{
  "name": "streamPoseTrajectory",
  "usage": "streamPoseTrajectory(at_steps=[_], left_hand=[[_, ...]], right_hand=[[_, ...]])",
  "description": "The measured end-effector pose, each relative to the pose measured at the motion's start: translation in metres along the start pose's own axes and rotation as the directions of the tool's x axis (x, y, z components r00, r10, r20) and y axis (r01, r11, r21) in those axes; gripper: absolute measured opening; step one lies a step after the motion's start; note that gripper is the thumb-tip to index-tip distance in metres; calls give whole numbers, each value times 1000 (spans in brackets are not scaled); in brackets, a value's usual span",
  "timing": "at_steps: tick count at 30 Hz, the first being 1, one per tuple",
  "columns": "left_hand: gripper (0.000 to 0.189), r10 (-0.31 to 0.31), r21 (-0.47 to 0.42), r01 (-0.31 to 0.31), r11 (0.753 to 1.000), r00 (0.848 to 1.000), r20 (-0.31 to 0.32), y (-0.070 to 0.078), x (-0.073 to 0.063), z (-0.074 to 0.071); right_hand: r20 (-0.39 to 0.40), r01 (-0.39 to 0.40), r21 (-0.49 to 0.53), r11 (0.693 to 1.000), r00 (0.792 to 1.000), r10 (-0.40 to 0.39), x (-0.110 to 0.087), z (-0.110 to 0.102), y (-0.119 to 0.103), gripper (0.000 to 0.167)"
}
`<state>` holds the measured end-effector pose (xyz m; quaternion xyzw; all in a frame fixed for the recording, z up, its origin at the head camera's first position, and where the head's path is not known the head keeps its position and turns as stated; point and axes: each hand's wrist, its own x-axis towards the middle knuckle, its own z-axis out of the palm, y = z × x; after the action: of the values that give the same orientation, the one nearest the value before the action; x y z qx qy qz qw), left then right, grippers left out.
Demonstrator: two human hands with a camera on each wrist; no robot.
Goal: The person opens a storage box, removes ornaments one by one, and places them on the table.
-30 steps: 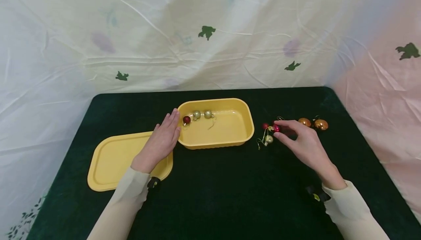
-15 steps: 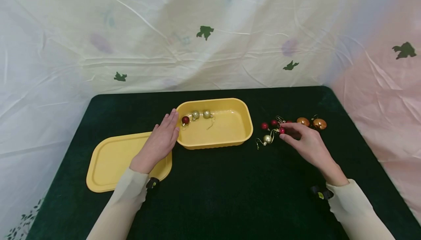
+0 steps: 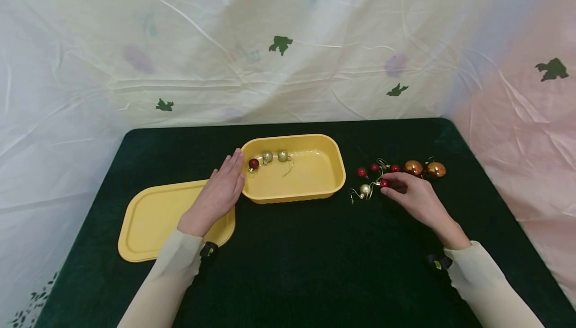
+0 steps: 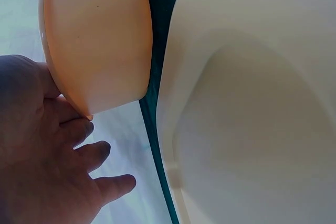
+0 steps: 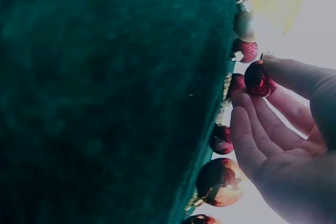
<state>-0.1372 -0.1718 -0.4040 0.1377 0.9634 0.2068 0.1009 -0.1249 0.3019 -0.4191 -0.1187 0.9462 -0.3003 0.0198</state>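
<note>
With fairly straight fingers, my left hand (image 3: pixel 217 195) rests against the left end of the yellow box (image 3: pixel 294 199). Inside the box lie a red bauble (image 3: pixel 254 164) and two gold baubles (image 3: pixel 275 157). On the right, my right hand (image 3: pixel 416 199) pinches a small shiny red bauble (image 5: pixel 259 78) between thumb and fingers. A gold bauble (image 3: pixel 365 189) with a thread loop lies just left of those fingertips. Behind it are more red baubles (image 3: pixel 362 172), and two larger copper-coloured baubles (image 3: pixel 413 168) lie beyond the hand.
A yellow lid (image 3: pixel 155 223) lies flat left of the box, partly under the left forearm. Dark green cloth covers the table (image 3: pixel 306 268). A pale patterned curtain (image 3: pixel 202 43) hangs behind it.
My right hand has drawn the red bauble slightly right and toward me, away from the other red baubles, which now show more. The left hand has stayed at the box.
</note>
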Motion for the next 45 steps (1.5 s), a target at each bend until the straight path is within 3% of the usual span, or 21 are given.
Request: streamPoseTrajectory(at_steps=[15, 28, 31, 35, 40, 45], left_hand=[[63, -3, -5, 3, 1000, 1000, 2, -1, 1, 1], [62, 14, -8, -14, 1000, 1000, -14, -2, 0, 1], [61, 22, -5, -22, 1000, 999, -23, -2, 1, 2], [62, 24, 0, -24, 1000, 999, -25, -1, 2, 3], [62, 17, -2, -17, 1000, 1000, -15, -1, 2, 3], [63, 3, -7, -3, 1000, 1000, -9, -1, 2, 2]], right_hand=[[68, -9, -5, 1000, 998, 9, 8, 5, 7, 35], [89, -17, -20, 1000, 996, 19, 4, 0, -2, 41], [45, -8, -37, 999, 999, 9, -2, -5, -8, 39], [-70, 28, -67, 997, 997, -33, -10, -12, -19, 35], [-208, 115, -56, 992, 970, -124, -10, -17, -44, 30], [-251, 224, 13, 975, 944, -214, -1, -12, -80, 28]])
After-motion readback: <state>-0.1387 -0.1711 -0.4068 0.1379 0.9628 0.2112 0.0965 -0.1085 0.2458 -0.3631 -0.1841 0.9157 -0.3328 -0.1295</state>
